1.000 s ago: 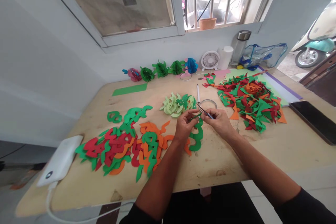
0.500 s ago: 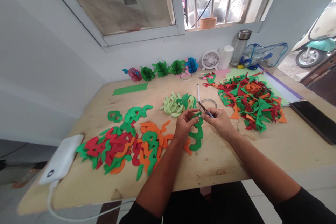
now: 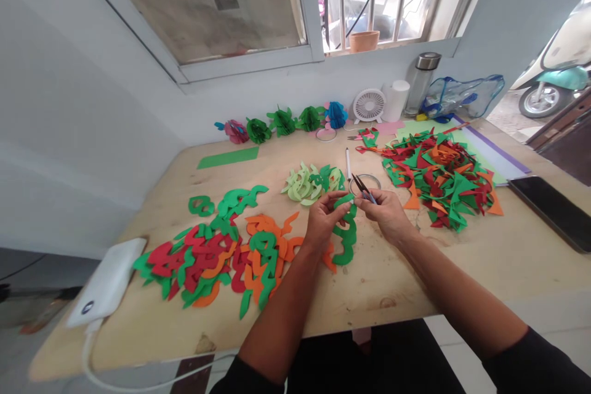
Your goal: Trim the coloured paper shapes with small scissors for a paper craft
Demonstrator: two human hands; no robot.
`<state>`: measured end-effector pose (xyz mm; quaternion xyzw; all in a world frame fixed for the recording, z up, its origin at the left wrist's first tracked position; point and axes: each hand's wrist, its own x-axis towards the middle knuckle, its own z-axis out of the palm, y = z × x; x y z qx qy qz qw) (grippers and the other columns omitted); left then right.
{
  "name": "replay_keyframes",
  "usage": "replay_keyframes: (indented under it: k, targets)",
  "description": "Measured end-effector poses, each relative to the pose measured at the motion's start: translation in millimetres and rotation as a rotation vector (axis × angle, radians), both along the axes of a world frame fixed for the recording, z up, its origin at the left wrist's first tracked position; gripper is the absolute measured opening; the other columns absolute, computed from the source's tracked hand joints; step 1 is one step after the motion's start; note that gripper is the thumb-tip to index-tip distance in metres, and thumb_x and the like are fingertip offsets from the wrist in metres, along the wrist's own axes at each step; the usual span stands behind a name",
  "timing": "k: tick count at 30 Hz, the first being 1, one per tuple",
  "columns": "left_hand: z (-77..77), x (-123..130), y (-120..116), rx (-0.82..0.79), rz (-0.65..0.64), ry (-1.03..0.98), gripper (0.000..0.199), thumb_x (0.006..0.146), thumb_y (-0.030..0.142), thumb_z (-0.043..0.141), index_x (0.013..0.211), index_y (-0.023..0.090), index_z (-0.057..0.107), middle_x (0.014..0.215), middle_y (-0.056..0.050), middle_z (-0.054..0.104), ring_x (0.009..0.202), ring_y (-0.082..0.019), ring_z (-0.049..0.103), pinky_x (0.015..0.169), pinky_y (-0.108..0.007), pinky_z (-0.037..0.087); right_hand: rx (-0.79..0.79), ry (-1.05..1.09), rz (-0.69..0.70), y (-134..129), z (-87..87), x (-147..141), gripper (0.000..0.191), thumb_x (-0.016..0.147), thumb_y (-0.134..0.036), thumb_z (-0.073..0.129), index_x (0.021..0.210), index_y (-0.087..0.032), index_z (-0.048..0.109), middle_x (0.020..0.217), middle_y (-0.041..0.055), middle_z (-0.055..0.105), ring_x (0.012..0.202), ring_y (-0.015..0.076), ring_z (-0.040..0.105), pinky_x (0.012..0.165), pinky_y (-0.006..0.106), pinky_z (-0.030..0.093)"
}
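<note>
My left hand (image 3: 324, 217) pinches a green paper cut-out (image 3: 343, 200) above the table. My right hand (image 3: 384, 212) is closed around a pair of scissors (image 3: 362, 187), whose dark blades are parted and point away from me. Its fingertips also come close to the paper's right end; whether they touch it I cannot tell. Just below the hands lies a wavy green paper piece (image 3: 345, 247) with a bit of orange paper (image 3: 329, 258) beside it. Behind my left hand sits a small pile of light green cut-outs (image 3: 301, 184).
Red, green and orange cut-outs (image 3: 203, 252) spread at the left, paper scraps (image 3: 447, 175) heap at the right. A phone (image 3: 551, 209) lies at the right edge, a white power bank (image 3: 108, 283) at the left. Paper turtles (image 3: 282, 121), a fan (image 3: 369, 106) and a bottle (image 3: 421, 83) line the wall.
The scissors have turned more upright and their blades have opened. The green paper in my left hand has tilted to show more of its face. Both hands stay almost in place.
</note>
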<state>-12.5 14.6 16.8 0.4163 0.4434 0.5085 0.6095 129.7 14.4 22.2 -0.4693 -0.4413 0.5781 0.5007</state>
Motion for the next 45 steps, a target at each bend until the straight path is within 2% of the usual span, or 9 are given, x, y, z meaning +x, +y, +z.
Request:
replay_keyframes:
  k: [5, 9, 15, 22, 30, 39, 45]
  targets:
    - [-0.9, -0.9, -1.1, -0.017, 0.006, -0.044, 0.038, 0.063, 0.038, 0.072, 0.093, 0.016, 0.066, 0.069, -0.002, 0.065, 0.054, -0.009, 0.056, 0.046, -0.019, 0.043, 0.015, -0.027, -0.012, 1.5, -3.0, 3.0, 0.032, 0.061, -0.045, 0.071, 0.068, -0.015, 0.061, 0.051, -0.0063, 0.038, 0.045, 0.0051, 0.023, 0.043, 0.023, 0.015]
    - [-2.9, -0.8, -1.5, 0.01, 0.001, 0.001, 0.031, 0.062, 0.034, 0.074, 0.086, 0.016, 0.067, 0.07, -0.001, 0.065, 0.052, -0.008, 0.053, 0.047, -0.02, 0.043, 0.046, -0.082, -0.018, 2.1, -3.9, 3.4, 0.033, 0.062, -0.046, 0.07, 0.069, -0.015, 0.061, 0.053, -0.0052, 0.04, 0.047, 0.0058, 0.026, 0.044, 0.023, 0.017]
    - [4.8, -0.8, -5.0, 0.002, -0.036, 0.027, 0.026, 0.059, 0.032, 0.074, 0.075, 0.014, 0.066, 0.065, 0.0, 0.061, 0.054, -0.008, 0.052, 0.051, -0.02, 0.043, 0.098, -0.192, -0.041, 1.4, -1.6, 1.5, 0.034, 0.063, -0.049, 0.068, 0.066, -0.016, 0.058, 0.052, -0.0051, 0.038, 0.049, 0.0071, 0.028, 0.045, 0.023, 0.021]
    - [8.7, -2.7, -3.4, -0.079, -0.016, 0.038, 0.03, 0.055, 0.036, 0.075, 0.074, 0.015, 0.065, 0.06, 0.0, 0.06, 0.05, -0.009, 0.053, 0.046, -0.021, 0.043, 0.117, -0.238, -0.008, 0.4, -4.1, 1.7, 0.029, 0.065, -0.044, 0.067, 0.062, -0.017, 0.055, 0.053, -0.0054, 0.036, 0.05, 0.008, 0.028, 0.047, 0.024, 0.022]
    - [6.1, -4.2, -2.2, -0.095, 0.023, 0.071, 0.023, 0.061, 0.034, 0.071, 0.072, 0.014, 0.07, 0.059, -0.001, 0.062, 0.046, -0.008, 0.051, 0.042, -0.019, 0.041, 0.131, -0.289, 0.031, -0.3, -1.2, 0.3, 0.03, 0.067, -0.046, 0.065, 0.065, -0.017, 0.057, 0.055, -0.0036, 0.039, 0.054, 0.0096, 0.032, 0.048, 0.024, 0.024]
    - [2.5, -3.2, -0.9, -0.045, 0.061, 0.155, 0.019, 0.062, 0.031, 0.069, 0.071, 0.014, 0.068, 0.053, 0.001, 0.058, 0.044, -0.008, 0.05, 0.04, -0.018, 0.037, 0.107, -0.339, 0.04, 0.5, 3.3, 0.7, 0.034, 0.069, -0.05, 0.062, 0.061, -0.018, 0.05, 0.054, -0.0048, 0.033, 0.051, 0.0087, 0.028, 0.047, 0.024, 0.022]
    - [-0.6, -2.5, -2.0, 0.033, 0.054, 0.228, 0.015, 0.065, 0.028, 0.067, 0.071, 0.016, 0.07, 0.053, 0.001, 0.059, 0.049, -0.01, 0.053, 0.045, -0.019, 0.041, 0.086, -0.333, 0.04, 0.3, 5.6, -0.6, 0.033, 0.068, -0.048, 0.062, 0.061, -0.019, 0.049, 0.053, -0.0052, 0.033, 0.05, 0.0085, 0.027, 0.047, 0.024, 0.021]
